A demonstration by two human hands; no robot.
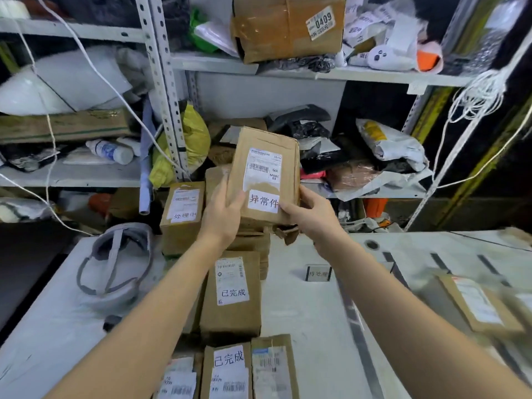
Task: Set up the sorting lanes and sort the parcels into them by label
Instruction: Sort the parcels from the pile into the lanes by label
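Observation:
I hold a brown cardboard parcel (266, 156) up in front of me above the white table (311, 312); it bears a shipping label and a white sticker reading 异常件. My left hand (223, 214) grips its lower left edge and my right hand (309, 213) grips its lower right corner. Below stands a pile of several more labelled parcels: one marked 处理中 (182, 217), one marked 已完成 (231, 292), others at the front edge (227, 370). Dark tape strips (354, 315) mark lanes on the table's right half, with a small sign (318, 272) standing at the head of one lane. One parcel (478, 305) lies in a right lane, blurred.
A grey-and-white headset (115, 263) lies on the table's left part. Metal shelves (169, 90) behind the table are crammed with boxes, mailer bags and bottles. White cords (475, 96) hang down at left and right.

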